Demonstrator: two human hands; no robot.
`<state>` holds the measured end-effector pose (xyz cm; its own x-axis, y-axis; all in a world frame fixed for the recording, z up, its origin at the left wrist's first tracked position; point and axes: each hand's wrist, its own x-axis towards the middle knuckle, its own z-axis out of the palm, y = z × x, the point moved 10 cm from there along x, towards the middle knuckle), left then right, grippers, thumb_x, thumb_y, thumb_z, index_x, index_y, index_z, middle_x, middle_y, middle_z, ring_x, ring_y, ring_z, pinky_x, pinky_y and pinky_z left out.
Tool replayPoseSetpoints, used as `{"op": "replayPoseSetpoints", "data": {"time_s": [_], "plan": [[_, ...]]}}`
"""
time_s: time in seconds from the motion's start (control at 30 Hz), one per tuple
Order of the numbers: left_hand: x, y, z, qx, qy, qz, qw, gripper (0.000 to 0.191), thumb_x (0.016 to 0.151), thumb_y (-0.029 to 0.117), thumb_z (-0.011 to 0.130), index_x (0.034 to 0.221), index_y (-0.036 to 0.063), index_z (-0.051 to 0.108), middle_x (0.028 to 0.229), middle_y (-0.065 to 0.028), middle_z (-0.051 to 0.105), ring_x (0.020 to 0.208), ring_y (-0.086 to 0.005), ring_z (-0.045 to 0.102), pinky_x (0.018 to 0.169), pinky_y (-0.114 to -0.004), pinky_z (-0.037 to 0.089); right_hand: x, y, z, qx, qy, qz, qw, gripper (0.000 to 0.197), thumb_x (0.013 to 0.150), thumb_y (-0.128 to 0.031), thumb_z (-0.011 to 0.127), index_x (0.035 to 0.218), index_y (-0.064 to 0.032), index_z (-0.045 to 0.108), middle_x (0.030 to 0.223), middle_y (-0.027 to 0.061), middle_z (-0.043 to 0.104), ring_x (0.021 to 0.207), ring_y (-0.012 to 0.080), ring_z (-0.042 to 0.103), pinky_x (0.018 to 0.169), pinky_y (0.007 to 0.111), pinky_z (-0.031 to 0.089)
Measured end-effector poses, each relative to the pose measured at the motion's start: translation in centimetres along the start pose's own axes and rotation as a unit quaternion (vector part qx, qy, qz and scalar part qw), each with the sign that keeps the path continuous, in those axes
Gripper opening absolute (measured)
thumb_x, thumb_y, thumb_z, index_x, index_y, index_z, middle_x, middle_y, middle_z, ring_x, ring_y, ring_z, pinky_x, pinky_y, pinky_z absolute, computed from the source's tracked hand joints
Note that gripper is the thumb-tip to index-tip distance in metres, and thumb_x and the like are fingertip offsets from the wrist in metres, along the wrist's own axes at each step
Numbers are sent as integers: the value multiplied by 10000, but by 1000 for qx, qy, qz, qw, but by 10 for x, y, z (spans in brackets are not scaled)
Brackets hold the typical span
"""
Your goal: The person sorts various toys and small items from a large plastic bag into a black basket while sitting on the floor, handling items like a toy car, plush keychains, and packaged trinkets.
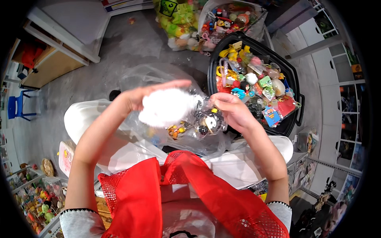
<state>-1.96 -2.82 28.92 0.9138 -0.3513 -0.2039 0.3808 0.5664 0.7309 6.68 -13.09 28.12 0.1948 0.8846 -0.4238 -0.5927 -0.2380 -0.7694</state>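
My left hand (148, 93) supports a white fluffy plush item (168, 107), which is overexposed, so its shape is unclear. My right hand (230, 108) pinches the clear plastic at the right of the plush. Just below its fingers is a black-and-white character charm (210, 122) in clear wrap. An open clear plastic bag (190, 145) lies between my knees, with small orange and yellow trinkets (176, 131) in it. To the right stands a black plastic bin (212, 70) heaped with wrapped keychains and small toys, among them a blue card tag (271, 116).
Beyond the bin are a clear bag of keychains (229, 22) and a bag of yellow-green plush toys (181, 23). A blue chair (19, 104) stands at far left. White cabinets (330, 104) line the right. Toy-filled shelving (41, 205) is at lower left.
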Motion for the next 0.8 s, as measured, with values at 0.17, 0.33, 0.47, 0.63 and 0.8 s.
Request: {"op": "replayPoseSetpoints", "data": {"time_s": [0.17,0.33,0.47,0.63,0.8], "plan": [[17,-24,32,-57,-82,-66,993,1055,539,450,757,1357,50,223,1245,-82,435,1126,-166,462,951,-309,375,-2,16,-11,32,10,15,999,178,851,-153,557,974,-33,603,906,7,604,832,93,552,763,234,434],[35,-16,0,-19,-23,-2,1000,836,649,327,688,1321,61,267,1230,-87,431,1112,-164,461,922,-312,399,-12,-40,-48,43,94,-116,988,165,877,-164,519,906,-25,602,880,33,601,866,102,545,790,250,427],[41,-4,-6,-152,34,55,986,521,830,53,508,1304,83,295,1110,-103,527,984,-204,549,849,-332,470,-72,-124,-153,91,312,-299,897,165,886,-142,492,964,-36,590,939,45,611,844,125,579,737,288,493],[45,-1,-25,-248,203,39,946,511,786,90,531,1271,80,370,1000,-93,580,858,-216,592,771,-317,489,-180,-200,-246,26,484,-472,736,300,877,-107,460,1142,33,474,1036,155,572,835,202,595,682,308,497],[71,50,7,759,219,35,611,593,629,138,590,1207,103,461,942,-68,585,792,-234,588,705,-318,470,-190,-176,-316,-246,715,-260,600,563,794,-127,556,1275,41,315,1182,219,438,1070,301,475,930,376,367]]}}
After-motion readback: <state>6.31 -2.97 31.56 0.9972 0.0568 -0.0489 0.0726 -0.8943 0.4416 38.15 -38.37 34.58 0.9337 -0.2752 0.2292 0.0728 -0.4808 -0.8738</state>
